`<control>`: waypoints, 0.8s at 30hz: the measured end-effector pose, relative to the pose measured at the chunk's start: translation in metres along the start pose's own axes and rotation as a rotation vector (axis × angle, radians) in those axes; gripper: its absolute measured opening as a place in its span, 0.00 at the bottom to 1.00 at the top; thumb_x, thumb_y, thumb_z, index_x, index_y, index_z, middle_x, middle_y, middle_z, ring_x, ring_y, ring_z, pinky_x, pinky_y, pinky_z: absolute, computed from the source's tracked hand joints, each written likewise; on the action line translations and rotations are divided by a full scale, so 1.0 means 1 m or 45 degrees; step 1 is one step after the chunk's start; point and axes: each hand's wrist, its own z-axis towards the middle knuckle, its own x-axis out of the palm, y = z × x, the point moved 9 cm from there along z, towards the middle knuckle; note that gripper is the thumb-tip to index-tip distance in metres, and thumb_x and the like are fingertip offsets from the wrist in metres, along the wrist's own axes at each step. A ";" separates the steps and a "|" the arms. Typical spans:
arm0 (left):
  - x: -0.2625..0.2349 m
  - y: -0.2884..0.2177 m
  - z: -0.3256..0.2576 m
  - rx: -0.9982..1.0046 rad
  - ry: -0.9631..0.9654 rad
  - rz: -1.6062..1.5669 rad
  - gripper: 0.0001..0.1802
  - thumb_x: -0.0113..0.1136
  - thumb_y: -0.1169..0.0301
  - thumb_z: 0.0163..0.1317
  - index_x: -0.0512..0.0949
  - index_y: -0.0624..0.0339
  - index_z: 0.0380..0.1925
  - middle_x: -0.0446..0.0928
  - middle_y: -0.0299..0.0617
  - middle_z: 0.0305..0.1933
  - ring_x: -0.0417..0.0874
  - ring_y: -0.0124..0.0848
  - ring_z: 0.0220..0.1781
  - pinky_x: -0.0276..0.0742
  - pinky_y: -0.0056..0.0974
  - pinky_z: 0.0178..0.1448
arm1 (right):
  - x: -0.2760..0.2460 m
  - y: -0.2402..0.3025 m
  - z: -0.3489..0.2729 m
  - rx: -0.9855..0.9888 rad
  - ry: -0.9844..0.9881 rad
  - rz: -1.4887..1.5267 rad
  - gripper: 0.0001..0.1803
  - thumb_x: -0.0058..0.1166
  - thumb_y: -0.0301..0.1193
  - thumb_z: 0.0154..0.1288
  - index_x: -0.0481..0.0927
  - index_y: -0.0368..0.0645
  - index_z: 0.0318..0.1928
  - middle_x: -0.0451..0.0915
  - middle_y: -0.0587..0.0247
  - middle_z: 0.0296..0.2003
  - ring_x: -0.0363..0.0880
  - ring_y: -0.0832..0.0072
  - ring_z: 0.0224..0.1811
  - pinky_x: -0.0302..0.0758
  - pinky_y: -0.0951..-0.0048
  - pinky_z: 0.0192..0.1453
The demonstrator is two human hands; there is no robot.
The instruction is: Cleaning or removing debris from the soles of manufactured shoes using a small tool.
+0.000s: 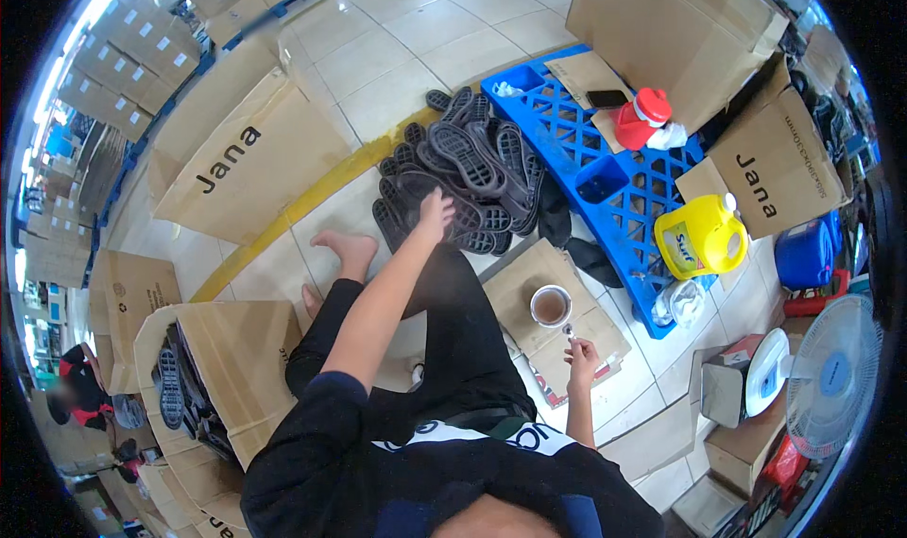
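Soles [460, 153] lie heaped before me, more in the box [241, 368]; which are done doesn't show. My right hand [583, 358] pinches a small tool [569, 331] by the cup [551, 307]; whether my left hand [436, 213], over the heaped soles, grips one, I can't tell.

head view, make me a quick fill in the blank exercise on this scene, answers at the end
1. The pallet to the right of the dark shoe soles is coloured ____.
2. The cup of brown liquid stands on flattened ____.
3. Compared with the right hand, the left hand is ____ the cup.
4. The yellow jug has a ____ cap.

Missing words: blue; cardboard; farther from; white
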 end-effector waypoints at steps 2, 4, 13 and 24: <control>-0.003 0.049 -0.048 0.015 0.153 0.096 0.30 0.49 0.55 0.71 0.62 0.58 0.67 0.72 0.50 0.64 0.75 0.45 0.64 0.69 0.49 0.67 | -0.018 -0.017 -0.002 -0.008 -0.052 -0.028 0.09 0.55 0.32 0.69 0.80 0.39 0.43 0.80 0.64 0.32 0.79 0.77 0.33 0.76 0.77 0.32; -0.062 0.064 -0.080 0.459 0.355 0.205 0.23 0.48 0.64 0.72 0.66 0.60 0.64 0.73 0.50 0.63 0.77 0.41 0.63 0.71 0.45 0.65 | 0.007 0.003 0.010 -0.089 0.015 -0.137 0.09 0.56 0.31 0.68 0.80 0.38 0.43 0.80 0.64 0.32 0.79 0.78 0.32 0.76 0.76 0.32; -0.272 -0.097 -0.447 0.701 -0.309 0.996 0.20 0.50 0.66 0.73 0.72 0.64 0.61 0.77 0.42 0.57 0.77 0.31 0.58 0.70 0.36 0.63 | 0.069 -0.014 0.061 -0.269 0.320 -0.360 0.18 0.50 0.37 0.71 0.77 0.38 0.54 0.80 0.56 0.47 0.81 0.69 0.43 0.79 0.69 0.43; -0.734 0.118 -0.724 -0.667 -1.985 0.984 0.40 0.48 0.41 0.64 0.71 0.69 0.60 0.68 0.65 0.65 0.65 0.55 0.71 0.61 0.51 0.73 | 0.093 -0.049 0.077 -0.114 0.151 -0.053 0.14 0.59 0.38 0.67 0.82 0.41 0.46 0.82 0.61 0.40 0.80 0.73 0.35 0.75 0.77 0.35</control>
